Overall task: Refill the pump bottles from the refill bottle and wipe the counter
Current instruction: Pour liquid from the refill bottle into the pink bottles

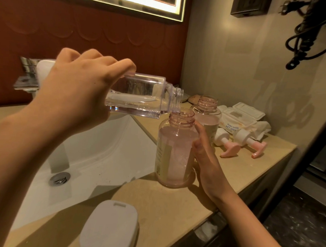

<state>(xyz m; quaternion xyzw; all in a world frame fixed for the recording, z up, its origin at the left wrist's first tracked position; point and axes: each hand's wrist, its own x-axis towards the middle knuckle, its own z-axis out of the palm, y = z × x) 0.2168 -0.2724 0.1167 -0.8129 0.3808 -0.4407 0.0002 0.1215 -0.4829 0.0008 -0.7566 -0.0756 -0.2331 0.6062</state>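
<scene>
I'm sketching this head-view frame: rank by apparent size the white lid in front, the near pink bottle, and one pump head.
1. White lid, though its nearness to the camera inflates it.
2. Near pink bottle.
3. Pump head, clearly smallest.

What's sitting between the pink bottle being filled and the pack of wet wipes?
In the head view, the second pink bottle, uncapped, stands between the near pink bottle and the wet wipes pack.

Two bare hands and forearms are visible: the left hand and the right hand. No sleeves, gloves, rings, watches or bracelets show on either arm. The fingernails are short and unpainted where they can be seen.
</scene>
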